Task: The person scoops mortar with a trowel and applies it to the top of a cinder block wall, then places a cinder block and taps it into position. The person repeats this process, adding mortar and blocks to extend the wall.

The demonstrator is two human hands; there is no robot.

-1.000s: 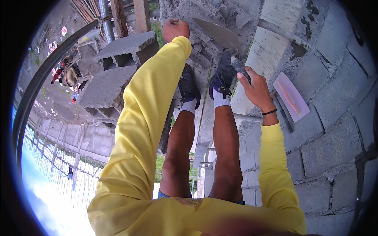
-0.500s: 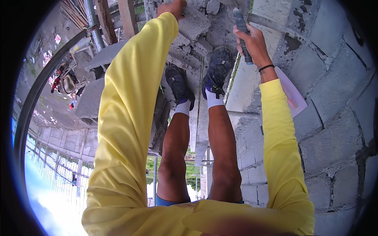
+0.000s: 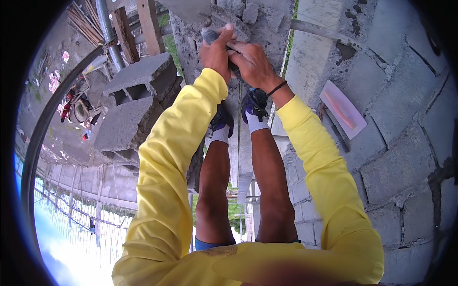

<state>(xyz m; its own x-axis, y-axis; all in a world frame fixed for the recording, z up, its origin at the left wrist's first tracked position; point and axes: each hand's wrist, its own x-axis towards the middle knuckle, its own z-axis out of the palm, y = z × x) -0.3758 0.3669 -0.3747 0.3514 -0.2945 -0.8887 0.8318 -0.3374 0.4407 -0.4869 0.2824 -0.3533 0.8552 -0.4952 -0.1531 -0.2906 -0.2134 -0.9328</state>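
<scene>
My left hand (image 3: 216, 56) and my right hand (image 3: 254, 62) are close together in front of me, above my shoes. Both are closed around the grey wrapped handle (image 3: 210, 35) of a trowel. Its flat grey blade (image 3: 186, 8) reaches to the upper edge of the view, joined by a short bent metal neck. Fingers cover most of the handle. Beyond the hands lie broken pieces of concrete block (image 3: 233, 21) on a mortar-stained surface.
Hollow concrete blocks (image 3: 138, 78) are stacked at left, beside upright timbers (image 3: 151, 28) and a metal pipe (image 3: 109, 33). At right stands a block wall (image 3: 396, 176). A pinkish plastic piece (image 3: 343, 110) and a dark bar-shaped tool (image 3: 337, 131) lie against it.
My left hand has left the broken block pieces and come to the trowel handle. My right hand has moved left with the trowel, bringing its blade into view.
</scene>
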